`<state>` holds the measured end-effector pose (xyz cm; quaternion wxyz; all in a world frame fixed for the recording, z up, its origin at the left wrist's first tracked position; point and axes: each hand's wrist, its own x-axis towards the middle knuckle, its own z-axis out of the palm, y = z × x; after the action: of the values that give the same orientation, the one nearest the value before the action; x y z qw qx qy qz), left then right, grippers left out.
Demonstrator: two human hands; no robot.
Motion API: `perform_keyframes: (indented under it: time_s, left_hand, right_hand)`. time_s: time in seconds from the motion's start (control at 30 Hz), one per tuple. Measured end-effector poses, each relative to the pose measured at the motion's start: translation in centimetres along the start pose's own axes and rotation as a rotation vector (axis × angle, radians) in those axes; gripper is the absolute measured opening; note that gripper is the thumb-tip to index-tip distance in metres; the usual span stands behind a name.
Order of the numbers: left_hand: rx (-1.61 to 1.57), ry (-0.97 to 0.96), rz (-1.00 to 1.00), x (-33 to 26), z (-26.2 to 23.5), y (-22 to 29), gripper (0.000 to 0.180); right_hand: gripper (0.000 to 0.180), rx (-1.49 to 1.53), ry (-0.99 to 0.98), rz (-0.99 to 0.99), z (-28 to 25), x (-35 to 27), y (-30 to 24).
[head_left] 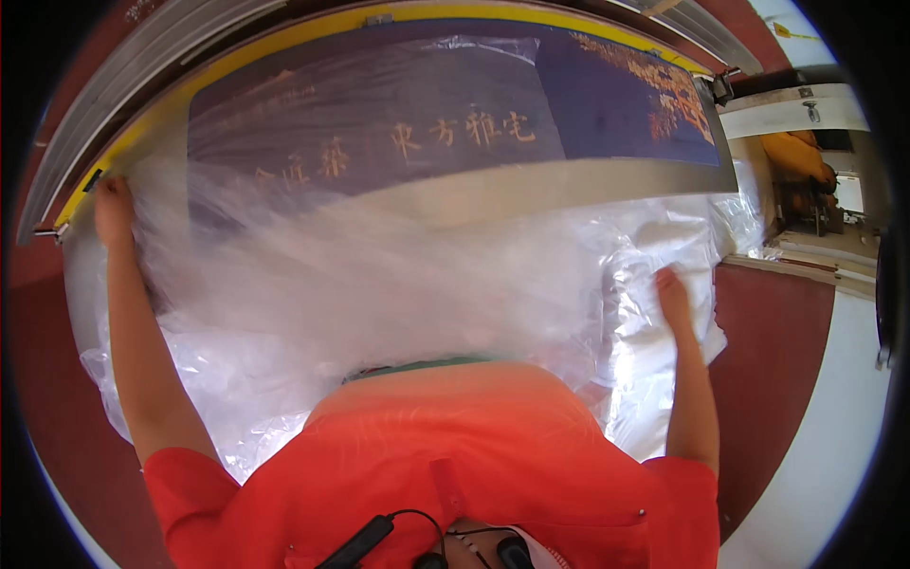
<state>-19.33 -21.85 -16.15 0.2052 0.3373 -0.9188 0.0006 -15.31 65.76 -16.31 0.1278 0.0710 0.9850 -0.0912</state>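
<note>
A large sheet of clear plastic film (379, 275) spreads wrinkled and partly blurred in front of me. It covers much of a flat dark blue printed panel (626, 114) with gold lettering and orange blossoms. My left hand (112, 204) is closed at the far left, by the yellow edge, with the film's left side in its fingers. A small dark piece (93, 180) sits just beyond its fingertips. At the right, my right hand (673, 294) is closed on the bunched, shiny film; its fingertips are partly hidden.
A yellow strip (284, 38) with small metal fittings runs along the panel's far edge, with grey metal rails (142, 71) beyond it. The floor (773, 351) is dark red. At the right stands a pale frame (796, 109) with yellow and dark machinery (801, 180) behind it.
</note>
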Motion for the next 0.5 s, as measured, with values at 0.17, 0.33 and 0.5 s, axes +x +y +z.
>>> perform_keyframes:
  time_s: [0.17,0.33,0.5]
  left_hand:
    - [-0.006,-0.087,-0.009,1.3,1.1,-0.2,0.037]
    - [0.005,-0.046,-0.018,1.5,1.1,-1.8,0.037]
    - [-0.056,-0.055,0.021,1.2,1.4,0.2,0.033]
  right_hand:
    - [0.048,0.687,-0.539,-0.232,13.0,-7.9,-3.0]
    - [0.046,0.891,0.047,0.008,2.9,-3.6,-2.9]
    - [0.044,2.096,0.094,0.464,0.3,-4.4,-3.5]
